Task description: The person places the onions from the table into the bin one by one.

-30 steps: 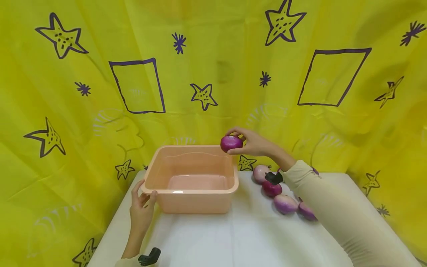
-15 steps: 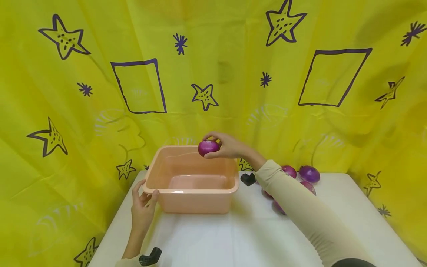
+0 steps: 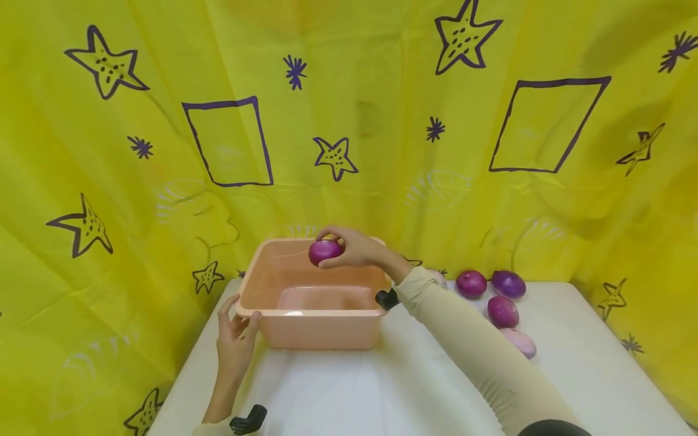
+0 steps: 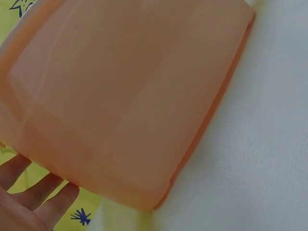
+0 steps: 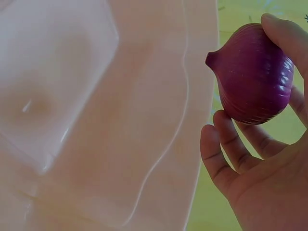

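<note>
A purple onion (image 3: pixel 325 252) is held by my right hand (image 3: pixel 351 248) over the far part of a peach plastic basin (image 3: pixel 319 332). In the right wrist view the thumb lies on one side of the onion (image 5: pixel 255 74) and the fingers on the other, its pointed tip towards the basin. My left hand (image 3: pixel 234 342) grips the basin's near left corner, thumb on the rim. From the left wrist, its fingertips (image 4: pixel 62 199) touch the basin's wall (image 4: pixel 130 106). The visible part of the basin's floor (image 3: pixel 322 298) bears no onions.
On the white table (image 3: pixel 436 387) to the right lie several onions, among them a dark purple one (image 3: pixel 508 284) and a pale one (image 3: pixel 519 343). My right sleeve (image 3: pixel 469 345) hides part of that group. A yellow curtain (image 3: pixel 376 79) with drawn stars hangs behind.
My right hand has carried the onion leftwards from the basin's far right corner and a little lower, over the basin. The left hand keeps its grip on the corner.
</note>
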Demonstrator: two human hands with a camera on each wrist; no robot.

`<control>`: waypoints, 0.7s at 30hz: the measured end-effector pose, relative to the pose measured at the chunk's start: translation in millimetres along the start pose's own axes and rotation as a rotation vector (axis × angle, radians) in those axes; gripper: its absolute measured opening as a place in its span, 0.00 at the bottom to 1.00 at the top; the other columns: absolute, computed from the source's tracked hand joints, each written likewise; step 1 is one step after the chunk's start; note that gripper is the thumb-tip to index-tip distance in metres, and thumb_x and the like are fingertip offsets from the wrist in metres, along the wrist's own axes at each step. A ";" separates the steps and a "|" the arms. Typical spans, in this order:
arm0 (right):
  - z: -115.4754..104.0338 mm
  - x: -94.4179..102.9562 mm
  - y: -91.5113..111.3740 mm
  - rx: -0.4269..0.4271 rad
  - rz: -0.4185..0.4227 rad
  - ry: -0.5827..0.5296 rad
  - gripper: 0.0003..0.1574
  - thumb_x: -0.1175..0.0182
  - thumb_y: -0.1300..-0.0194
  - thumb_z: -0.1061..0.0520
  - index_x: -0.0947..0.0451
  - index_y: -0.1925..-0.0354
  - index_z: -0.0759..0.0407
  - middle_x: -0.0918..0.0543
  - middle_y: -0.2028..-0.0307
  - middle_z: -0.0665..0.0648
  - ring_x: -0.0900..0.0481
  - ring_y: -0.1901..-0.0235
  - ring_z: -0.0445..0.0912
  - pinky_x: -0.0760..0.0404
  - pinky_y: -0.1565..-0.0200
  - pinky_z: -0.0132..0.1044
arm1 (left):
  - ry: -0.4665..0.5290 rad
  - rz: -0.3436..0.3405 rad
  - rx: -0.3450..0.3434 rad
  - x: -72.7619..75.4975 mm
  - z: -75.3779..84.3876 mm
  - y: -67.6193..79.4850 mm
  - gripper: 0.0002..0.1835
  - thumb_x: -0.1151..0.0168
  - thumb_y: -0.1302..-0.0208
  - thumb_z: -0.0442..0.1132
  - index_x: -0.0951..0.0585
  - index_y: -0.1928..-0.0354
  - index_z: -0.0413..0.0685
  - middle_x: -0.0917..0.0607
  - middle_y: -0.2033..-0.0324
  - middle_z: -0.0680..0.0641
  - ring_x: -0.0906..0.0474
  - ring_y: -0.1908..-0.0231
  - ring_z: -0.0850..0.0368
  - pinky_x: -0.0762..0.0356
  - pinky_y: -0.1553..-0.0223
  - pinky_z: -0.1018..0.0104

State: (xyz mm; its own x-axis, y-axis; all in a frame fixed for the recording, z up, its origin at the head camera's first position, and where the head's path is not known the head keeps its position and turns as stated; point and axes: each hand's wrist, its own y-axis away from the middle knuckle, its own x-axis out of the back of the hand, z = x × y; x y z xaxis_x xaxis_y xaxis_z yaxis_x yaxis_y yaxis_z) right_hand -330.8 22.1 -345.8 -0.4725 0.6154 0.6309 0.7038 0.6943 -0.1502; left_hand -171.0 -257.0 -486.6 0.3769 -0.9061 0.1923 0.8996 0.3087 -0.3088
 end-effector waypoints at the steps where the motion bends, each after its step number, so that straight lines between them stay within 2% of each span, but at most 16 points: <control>1: 0.7 -1.0 -0.1 -0.003 0.000 -0.009 0.33 0.23 0.41 0.54 0.27 0.41 0.50 0.21 0.48 0.59 0.19 0.52 0.52 0.15 0.52 0.38 | 0.002 -0.003 -0.002 -0.4 0.1 0.0 0.35 0.40 0.24 0.43 0.44 0.23 0.56 0.35 0.24 0.40 0.27 0.34 0.35 0.27 0.50 0.82; 6: 1.9 -3.8 -1.0 -0.036 -0.017 -0.019 0.34 0.24 0.41 0.54 0.28 0.40 0.50 0.21 0.44 0.61 0.19 0.50 0.54 0.16 0.49 0.40 | -0.002 -0.002 0.005 -1.3 0.7 0.6 0.36 0.39 0.24 0.44 0.44 0.22 0.57 0.35 0.24 0.40 0.28 0.34 0.34 0.27 0.51 0.83; 9: 1.4 -3.3 -0.4 -0.053 -0.042 0.024 0.40 0.24 0.39 0.50 0.31 0.34 0.50 0.24 0.37 0.65 0.22 0.41 0.59 0.19 0.42 0.47 | -0.012 0.002 0.013 -1.7 1.2 1.4 0.36 0.39 0.25 0.45 0.45 0.22 0.58 0.35 0.24 0.41 0.28 0.34 0.34 0.28 0.51 0.83; 13: 1.5 0.5 1.7 -0.058 -0.061 0.096 0.49 0.26 0.38 0.45 0.37 0.26 0.50 0.32 0.29 0.66 0.32 0.32 0.65 0.29 0.33 0.58 | -0.015 0.004 0.021 -2.3 2.3 1.9 0.37 0.39 0.24 0.44 0.46 0.22 0.58 0.35 0.24 0.40 0.27 0.35 0.35 0.28 0.52 0.84; 18: 2.8 6.9 5.7 -0.056 -0.052 0.116 0.50 0.27 0.37 0.44 0.38 0.24 0.50 0.32 0.29 0.68 0.32 0.32 0.68 0.30 0.33 0.59 | -0.023 0.018 0.002 -2.6 5.2 2.2 0.35 0.41 0.24 0.40 0.45 0.22 0.55 0.32 0.26 0.37 0.25 0.39 0.38 0.26 0.53 0.85; 21: 2.1 10.7 10.2 -0.067 -0.043 0.103 0.49 0.27 0.37 0.44 0.37 0.24 0.49 0.31 0.30 0.68 0.30 0.33 0.67 0.28 0.35 0.60 | -0.031 0.025 0.009 -3.0 5.3 1.9 0.35 0.40 0.24 0.41 0.44 0.22 0.55 0.31 0.27 0.37 0.23 0.42 0.46 0.25 0.54 0.85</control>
State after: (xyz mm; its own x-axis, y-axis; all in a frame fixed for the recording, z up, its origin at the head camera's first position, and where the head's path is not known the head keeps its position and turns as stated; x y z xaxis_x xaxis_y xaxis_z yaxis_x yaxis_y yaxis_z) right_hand -329.8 36.6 -342.1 -0.4484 0.5416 0.7111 0.7196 0.6906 -0.0721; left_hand -169.2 -252.2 -482.8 0.4056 -0.8887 0.2137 0.8918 0.3335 -0.3056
